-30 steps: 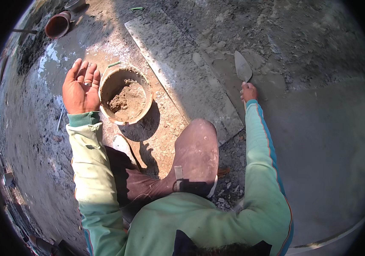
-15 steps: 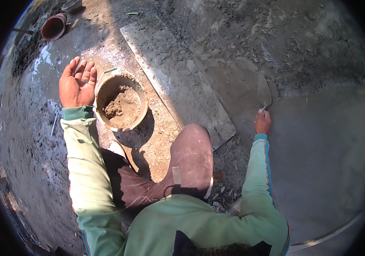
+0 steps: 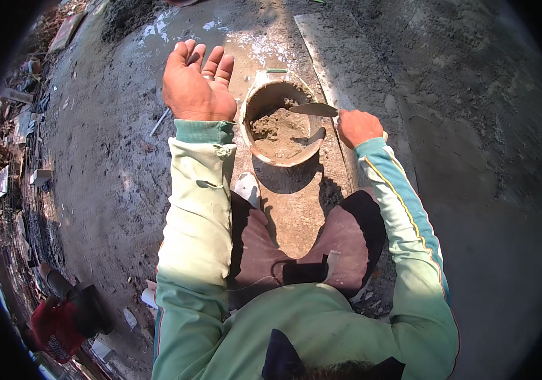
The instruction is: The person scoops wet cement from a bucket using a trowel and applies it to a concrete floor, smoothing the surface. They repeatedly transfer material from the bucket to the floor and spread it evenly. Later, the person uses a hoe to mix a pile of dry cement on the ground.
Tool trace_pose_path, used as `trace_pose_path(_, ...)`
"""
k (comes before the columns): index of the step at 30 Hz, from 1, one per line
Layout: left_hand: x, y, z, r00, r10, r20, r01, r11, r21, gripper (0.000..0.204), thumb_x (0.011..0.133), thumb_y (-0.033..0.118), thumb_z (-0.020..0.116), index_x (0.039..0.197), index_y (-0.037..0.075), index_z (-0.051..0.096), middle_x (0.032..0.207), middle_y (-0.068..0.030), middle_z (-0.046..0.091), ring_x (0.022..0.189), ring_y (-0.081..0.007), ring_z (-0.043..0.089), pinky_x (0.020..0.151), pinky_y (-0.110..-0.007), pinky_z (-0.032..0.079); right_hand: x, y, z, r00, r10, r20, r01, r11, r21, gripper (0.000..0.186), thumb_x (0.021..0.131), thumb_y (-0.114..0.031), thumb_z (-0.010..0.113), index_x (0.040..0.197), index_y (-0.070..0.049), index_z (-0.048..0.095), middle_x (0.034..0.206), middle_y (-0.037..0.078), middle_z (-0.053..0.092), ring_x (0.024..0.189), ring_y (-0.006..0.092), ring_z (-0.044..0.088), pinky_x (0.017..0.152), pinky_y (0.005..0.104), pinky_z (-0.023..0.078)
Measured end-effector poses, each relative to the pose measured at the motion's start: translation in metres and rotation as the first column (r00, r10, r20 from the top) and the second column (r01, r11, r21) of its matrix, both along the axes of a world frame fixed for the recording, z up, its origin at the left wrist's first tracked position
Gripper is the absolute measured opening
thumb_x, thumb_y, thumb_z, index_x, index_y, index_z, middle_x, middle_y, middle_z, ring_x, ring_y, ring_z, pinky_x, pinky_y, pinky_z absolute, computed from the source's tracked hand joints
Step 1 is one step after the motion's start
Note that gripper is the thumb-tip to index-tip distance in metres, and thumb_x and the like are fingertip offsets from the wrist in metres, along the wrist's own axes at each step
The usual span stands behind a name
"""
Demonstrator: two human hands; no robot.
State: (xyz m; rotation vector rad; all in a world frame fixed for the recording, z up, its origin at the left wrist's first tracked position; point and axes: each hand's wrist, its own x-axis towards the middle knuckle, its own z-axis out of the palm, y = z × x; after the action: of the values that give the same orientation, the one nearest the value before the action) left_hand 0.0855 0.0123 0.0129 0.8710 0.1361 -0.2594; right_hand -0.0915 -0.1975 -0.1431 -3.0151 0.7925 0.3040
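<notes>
My right hand (image 3: 356,126) is closed round the handle of a trowel (image 3: 314,109). The blade points left over the right part of a bucket (image 3: 281,159), casting a shadow inside it. Wet mortar (image 3: 277,130) lies in the bucket, heaped toward its left side. My left hand (image 3: 198,88) is raised just left of the bucket, palm turned up and fingers apart and slightly curled. It holds nothing, and a ring shows on one finger. The bucket stands on the ground in front of my knees.
A long board (image 3: 331,60) lies right of the bucket, partly behind my right hand. Smooth grey mortar surface (image 3: 492,253) spreads on the right. Scattered debris (image 3: 24,126) lines the far left, and a person in a red shirt (image 3: 59,329) is at lower left.
My right hand has brought the trowel from the smoothed surface on the right to above the bucket. My view has turned left, and my left hand stays palm up.
</notes>
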Motion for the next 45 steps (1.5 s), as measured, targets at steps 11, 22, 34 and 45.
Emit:
trace_pose_path(11,0.005,0.021,0.007,0.964,0.162,0.212,-0.155,0.987,-0.05,0.044,0.099,0.031,0.048,0.127,-0.002,0.046,0.128,-0.0159,0.046,0.106,-0.0289,0.054,0.09,-0.043,0.046,0.102,0.133,-0.044,0.848,0.497,-0.184,-0.515,0.855,-0.064,0.017,0.082,-0.025,0.062,0.082,-0.014,0.076,0.083,0.008,0.072,0.081,0.0262,0.07,0.063,0.0446,0.047)
trace_pose_path(22,-0.001,0.01,0.022,0.924,0.13,0.36,-0.115,0.991,-0.063,0.042,0.098,0.03,0.049,0.125,-0.002,0.048,0.127,-0.0169,0.047,0.107,-0.0301,0.054,0.087,-0.043,0.048,0.093,0.06,-0.118,0.946,-0.026,-0.323,0.057,0.995,0.087,0.022,0.085,-0.015,0.059,0.098,-0.009,0.075,0.1,0.014,0.073,0.093,0.029,0.071,0.077,0.0414,0.056)
trace_pose_path(34,-0.026,-0.017,0.053,0.825,0.352,0.443,-0.417,0.907,0.056,0.038,0.099,0.032,0.049,0.122,0.003,0.057,0.124,-0.008,0.055,0.102,-0.0229,0.055,0.083,-0.036,0.046,0.07,0.066,-0.087,0.738,0.038,-0.674,0.525,0.594,0.609,0.032,0.088,-0.025,0.051,0.095,-0.003,0.073,0.091,0.015,0.071,0.072,0.0269,0.068,0.067,0.0443,0.054)
trace_pose_path(45,-0.011,0.003,0.03,0.746,0.263,0.612,-0.336,0.942,0.005,0.039,0.098,0.029,0.05,0.125,0.0,0.053,0.128,-0.0146,0.053,0.105,-0.0302,0.059,0.082,-0.043,0.051,0.062,0.043,-0.14,0.93,-0.033,-0.367,0.138,0.955,0.263,0.027,0.08,-0.022,0.063,0.099,-0.006,0.074,0.102,0.018,0.071,0.095,0.037,0.068,0.08,0.046,0.055)
